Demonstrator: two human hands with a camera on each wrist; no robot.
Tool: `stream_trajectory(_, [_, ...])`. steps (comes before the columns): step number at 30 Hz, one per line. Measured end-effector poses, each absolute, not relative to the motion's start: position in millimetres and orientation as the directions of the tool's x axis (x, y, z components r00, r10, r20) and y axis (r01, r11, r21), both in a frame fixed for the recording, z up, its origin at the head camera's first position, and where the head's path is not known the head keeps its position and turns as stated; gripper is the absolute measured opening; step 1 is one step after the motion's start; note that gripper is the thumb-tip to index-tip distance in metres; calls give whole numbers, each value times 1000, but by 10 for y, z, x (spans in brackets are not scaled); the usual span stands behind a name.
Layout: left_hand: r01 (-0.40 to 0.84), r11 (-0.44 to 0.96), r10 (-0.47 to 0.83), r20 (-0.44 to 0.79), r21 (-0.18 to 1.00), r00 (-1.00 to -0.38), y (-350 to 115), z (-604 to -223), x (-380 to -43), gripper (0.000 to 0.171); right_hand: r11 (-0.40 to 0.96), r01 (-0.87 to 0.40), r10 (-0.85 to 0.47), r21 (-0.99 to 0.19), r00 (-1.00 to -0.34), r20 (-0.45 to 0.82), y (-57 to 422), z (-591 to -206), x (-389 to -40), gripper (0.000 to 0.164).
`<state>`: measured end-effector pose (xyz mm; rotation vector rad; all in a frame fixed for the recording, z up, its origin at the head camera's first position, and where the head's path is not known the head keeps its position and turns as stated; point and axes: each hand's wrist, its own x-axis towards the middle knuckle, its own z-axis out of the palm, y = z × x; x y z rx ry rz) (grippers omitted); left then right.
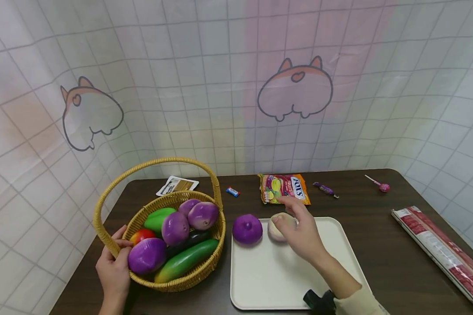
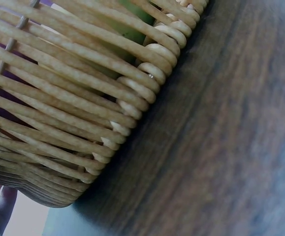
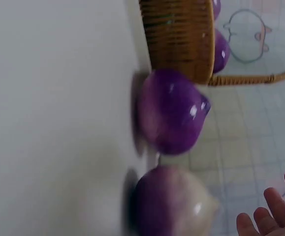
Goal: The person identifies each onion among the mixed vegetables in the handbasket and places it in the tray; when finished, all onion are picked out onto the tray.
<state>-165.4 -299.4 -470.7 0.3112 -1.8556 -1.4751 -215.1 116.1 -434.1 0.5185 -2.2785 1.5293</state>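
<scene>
At the left of the head view my left hand (image 1: 115,267) grips the rim of a wicker basket (image 1: 185,282) near the foot of its handle. Inside lie several purple turnips (image 1: 146,257), a dark eggplant (image 1: 189,243), a green cucumber-like vegetable (image 1: 191,261), a green pepper-like piece (image 1: 156,220) and a red-yellow fruit (image 1: 142,236). My right hand (image 1: 305,234), fingers spread, hovers over a white-and-purple turnip (image 1: 275,233) on a white tray (image 1: 272,280). The right wrist view shows these fingers apart from that turnip (image 3: 167,201). Beside it sits a purple turnip (image 3: 174,113) at the tray's corner.
Behind the tray lie a bag of Fox's candy (image 1: 284,189), a purple wrapped candy (image 1: 326,190) and a small blue one (image 1: 233,191). A lollipop (image 1: 383,187) and a long red-and-white package (image 1: 443,258) are on the right. A card-like packet (image 1: 177,185) lies behind the basket.
</scene>
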Motion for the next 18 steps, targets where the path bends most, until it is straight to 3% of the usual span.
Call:
stream_trajectory(13, [238, 334, -592, 399, 912, -700, -2973, -4718, -1675, 7, 201, -556, -378, -807, -804, 459, 321, -4199, -1998, 37])
stream_trajectory(18, [182, 313, -582, 340, 932, -739, -2996, -4695, -1656, 9, 80, -557, -449, -827, -761, 469, -1, -4216, -1931, 37])
